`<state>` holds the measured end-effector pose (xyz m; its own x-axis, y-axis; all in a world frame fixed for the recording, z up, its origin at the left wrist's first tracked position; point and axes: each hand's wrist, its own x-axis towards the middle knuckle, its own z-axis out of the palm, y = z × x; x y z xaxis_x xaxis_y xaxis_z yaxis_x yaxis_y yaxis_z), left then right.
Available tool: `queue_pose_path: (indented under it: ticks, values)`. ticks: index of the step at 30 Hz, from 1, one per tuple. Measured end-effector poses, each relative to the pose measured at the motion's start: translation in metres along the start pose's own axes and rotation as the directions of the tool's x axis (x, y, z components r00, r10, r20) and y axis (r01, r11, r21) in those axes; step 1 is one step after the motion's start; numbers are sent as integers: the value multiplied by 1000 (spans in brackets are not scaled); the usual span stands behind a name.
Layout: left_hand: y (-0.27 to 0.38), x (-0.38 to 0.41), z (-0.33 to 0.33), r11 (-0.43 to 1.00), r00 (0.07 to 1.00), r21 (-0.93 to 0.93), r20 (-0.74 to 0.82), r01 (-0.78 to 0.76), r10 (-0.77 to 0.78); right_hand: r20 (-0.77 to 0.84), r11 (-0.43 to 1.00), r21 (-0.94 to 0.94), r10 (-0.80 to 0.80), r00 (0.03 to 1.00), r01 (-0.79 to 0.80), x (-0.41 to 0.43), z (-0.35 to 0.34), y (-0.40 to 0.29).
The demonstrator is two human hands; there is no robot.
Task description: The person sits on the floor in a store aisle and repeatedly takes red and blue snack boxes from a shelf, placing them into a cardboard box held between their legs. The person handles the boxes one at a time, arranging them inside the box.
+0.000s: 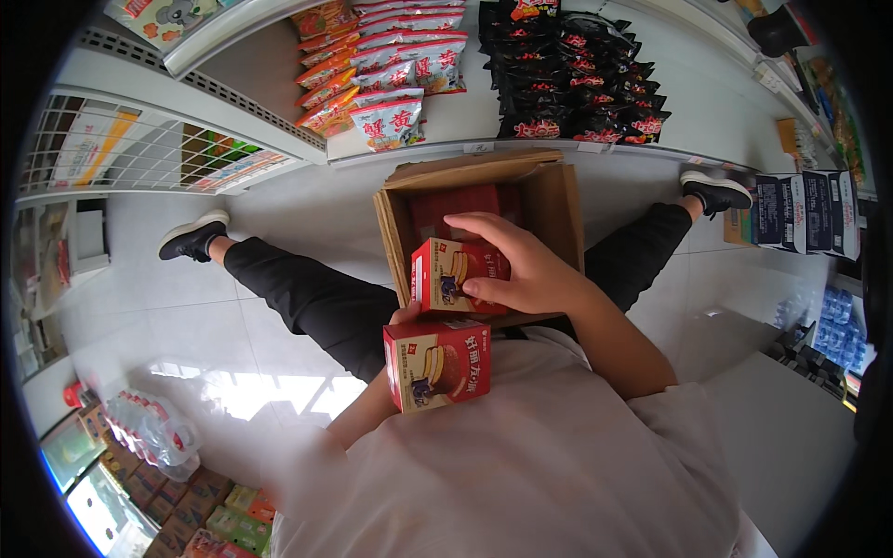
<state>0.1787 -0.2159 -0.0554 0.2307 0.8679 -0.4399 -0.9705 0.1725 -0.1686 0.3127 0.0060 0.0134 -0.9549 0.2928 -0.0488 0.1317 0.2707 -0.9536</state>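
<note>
My right hand point(527, 268) grips a red and cream carton of packaged snack cakes point(446, 268) over the open cardboard box point(572, 216). Its thumb presses the printed face, and the index finger reaches past the far edge. A second matching carton point(439, 366) is tilted close against my shirt, in front of my left forearm. Of my left hand point(406, 314) only a small part shows between the two cartons; the rest is hidden behind the nearer carton it supports. Inside the cardboard box, more red cartons point(453, 202) sit in shadow.
Beyond the box, a low white shelf point(481, 118) holds bagged snacks in silver point(387, 122), orange point(328, 115) and black point(579, 84). My legs spread around the box. Stacked dark cartons point(806, 213) stand at right; a white wire basket point(153, 153) is at left.
</note>
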Motion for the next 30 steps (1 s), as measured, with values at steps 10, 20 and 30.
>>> queue_pose_path:
  ticks: [10, 20, 30]
  values:
    - [-25, 23, 35, 951, 991, 291, 105, -109, 81, -138, 948, -268, 138, 981, -171, -22, -31, -6]
    - [0, 21, 5, 952, 941, 212, 301, -222, 152, -436, 788, -301, 387, 812, -537, 0, -9, 84]
    - [5, 10, -8, 934, 935, 201, 264, -295, 238, -488, 737, -370, 364, 794, -565, 7, 3, 132]
